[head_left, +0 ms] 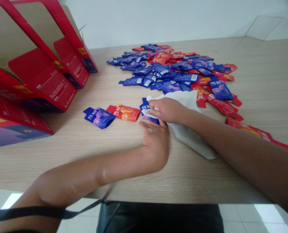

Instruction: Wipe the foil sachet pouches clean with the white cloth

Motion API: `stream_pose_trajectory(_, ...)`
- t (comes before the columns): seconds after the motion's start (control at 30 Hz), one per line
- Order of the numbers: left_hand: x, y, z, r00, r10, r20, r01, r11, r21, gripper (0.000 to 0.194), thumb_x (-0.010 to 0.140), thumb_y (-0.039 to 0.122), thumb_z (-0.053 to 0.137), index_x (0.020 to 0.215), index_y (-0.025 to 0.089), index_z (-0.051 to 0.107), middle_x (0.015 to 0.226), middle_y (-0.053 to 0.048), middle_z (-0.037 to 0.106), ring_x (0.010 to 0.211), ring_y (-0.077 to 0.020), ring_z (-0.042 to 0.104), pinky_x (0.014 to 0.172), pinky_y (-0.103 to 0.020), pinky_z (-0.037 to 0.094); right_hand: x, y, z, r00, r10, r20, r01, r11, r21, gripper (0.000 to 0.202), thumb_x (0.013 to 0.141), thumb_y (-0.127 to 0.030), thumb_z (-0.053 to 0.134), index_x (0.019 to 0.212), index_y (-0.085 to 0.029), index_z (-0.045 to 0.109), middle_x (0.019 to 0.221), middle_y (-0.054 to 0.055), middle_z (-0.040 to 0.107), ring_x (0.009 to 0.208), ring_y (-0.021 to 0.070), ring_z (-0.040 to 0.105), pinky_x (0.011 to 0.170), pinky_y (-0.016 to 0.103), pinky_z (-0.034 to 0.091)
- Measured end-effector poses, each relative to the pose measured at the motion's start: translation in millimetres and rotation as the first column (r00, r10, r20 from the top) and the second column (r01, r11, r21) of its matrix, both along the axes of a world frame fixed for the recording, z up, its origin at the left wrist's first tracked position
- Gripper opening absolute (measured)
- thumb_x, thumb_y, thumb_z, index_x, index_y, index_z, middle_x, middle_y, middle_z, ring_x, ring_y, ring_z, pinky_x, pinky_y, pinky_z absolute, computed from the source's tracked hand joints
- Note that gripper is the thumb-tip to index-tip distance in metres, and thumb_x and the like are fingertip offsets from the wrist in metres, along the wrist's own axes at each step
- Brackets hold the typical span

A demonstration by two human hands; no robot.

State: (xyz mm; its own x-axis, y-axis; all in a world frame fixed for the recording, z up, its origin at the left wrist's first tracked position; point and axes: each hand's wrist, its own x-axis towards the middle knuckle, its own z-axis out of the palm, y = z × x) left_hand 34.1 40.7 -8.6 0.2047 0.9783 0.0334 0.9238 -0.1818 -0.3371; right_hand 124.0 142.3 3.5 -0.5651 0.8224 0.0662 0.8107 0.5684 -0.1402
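A white cloth is bunched in my right hand, whose closed fingers press part of it onto a blue pouch on the table. My left hand lies at the near edge of that same pouch, fingers flat and a little apart, fingertips touching it; the right hand and cloth hide part of the pouch. To the left, a red pouch and another blue pouch lie flat in a row with it, their printed fronts up.
A large heap of blue and red pouches spreads across the back of the wood-grain table. Several red open-topped cartons stand at the left. More red pouches lie at the right, partly behind my right forearm. A clear panel stands at the back right.
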Motion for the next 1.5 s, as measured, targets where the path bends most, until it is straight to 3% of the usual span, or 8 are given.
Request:
stream_pose_trajectory(0.27,0,0,-0.3,0.998,0.023,0.051,-0.023,1.0,-0.005,0.049,0.091,0.001,0.031,0.138,0.002,0.045,0.12,-0.034,0.063,0.11,-0.0333,0.065,0.089,-0.052,0.049,1,4,-2.9,1.0,-0.018,0.018,0.018,1.0,0.019,0.023,0.091,-0.038,0.048,0.094,-0.02,0.062,0.089,0.008,0.07,0.077,0.0195,0.059,0.059,0.028,0.026)
stream_pose_trajectory(0.43,1,1,-2.6,0.999,0.02,0.036,-0.019,0.999,-0.036,0.052,0.092,0.001,0.032,0.143,0.008,0.041,0.123,-0.034,0.061,0.11,-0.0343,0.065,0.087,-0.051,0.05,11,11,-6.1,0.992,-0.118,0.045,0.115,0.992,0.06,0.027,0.092,-0.038,0.045,0.098,-0.019,0.062,0.089,0.01,0.07,0.075,0.0209,0.059,0.057,0.029,0.023)
stream_pose_trajectory(0.57,1,1,-1.3,1.0,0.024,0.019,-0.024,0.999,-0.041,0.053,0.092,0.0,0.028,0.143,0.009,0.041,0.123,-0.036,0.06,0.109,-0.0352,0.066,0.087,-0.05,0.05,10,7,-1.3,0.993,-0.118,-0.021,0.12,0.988,0.096,0.026,0.091,-0.038,0.046,0.096,-0.019,0.063,0.089,0.009,0.07,0.076,0.0205,0.059,0.059,0.029,0.025)
stream_pose_trajectory(0.67,1,1,0.8,0.999,0.011,0.032,-0.01,0.999,-0.035,0.052,0.091,-0.001,0.027,0.141,0.004,0.043,0.121,-0.037,0.06,0.11,-0.0361,0.065,0.088,-0.051,0.049,3,-1,3.7,0.994,-0.051,-0.101,0.063,0.99,0.124,0.026,0.092,-0.038,0.046,0.097,-0.019,0.063,0.089,0.007,0.07,0.078,0.0193,0.058,0.061,0.028,0.026)
stream_pose_trajectory(0.83,1,1,4.2,0.998,0.035,0.056,-0.032,0.998,-0.045,0.045,0.091,0.0,0.025,0.125,-0.014,0.051,0.121,-0.042,0.057,0.112,-0.0374,0.064,0.088,-0.047,0.05,-5,-8,3.0,0.998,0.055,-0.041,-0.056,0.998,-0.018,0.021,0.09,-0.035,0.049,0.09,-0.019,0.062,0.083,0.005,0.068,0.073,0.017,0.054,0.06,0.027,0.025)
stream_pose_trajectory(1.13,1,1,4.0,1.0,0.028,-0.001,-0.028,0.999,-0.033,0.049,0.091,0.0,0.023,0.135,-0.008,0.044,0.122,-0.039,0.059,0.11,-0.0344,0.066,0.088,-0.045,0.05,-3,-5,1.9,0.999,0.008,-0.033,-0.01,0.999,-0.032,0.022,0.09,-0.036,0.049,0.089,-0.019,0.062,0.084,0.006,0.068,0.073,0.0171,0.054,0.06,0.027,0.026)
stream_pose_trajectory(1.3,0,0,3.3,0.999,-0.001,-0.043,-0.001,0.999,-0.036,0.048,0.09,-0.001,0.025,0.131,-0.006,0.05,0.12,-0.038,0.06,0.111,-0.0357,0.065,0.087,-0.047,0.05,-4,-5,1.6,1.0,0.0,-0.014,0.0,1.0,-0.019,0.022,0.09,-0.037,0.049,0.091,-0.02,0.062,0.086,0.006,0.069,0.075,0.0182,0.057,0.06,0.027,0.026)
stream_pose_trajectory(1.5,1,-1,-0.4,1.0,0.01,0.0,-0.01,1.0,-0.006,0.053,0.091,-0.001,0.026,0.142,0.007,0.042,0.121,-0.036,0.062,0.109,-0.0338,0.066,0.089,-0.05,0.049,5,6,-5.0,0.996,-0.086,0.035,0.084,0.995,0.044,0.026,0.092,-0.038,0.045,0.095,-0.02,0.063,0.089,0.008,0.07,0.075,0.0199,0.06,0.057,0.028,0.025)
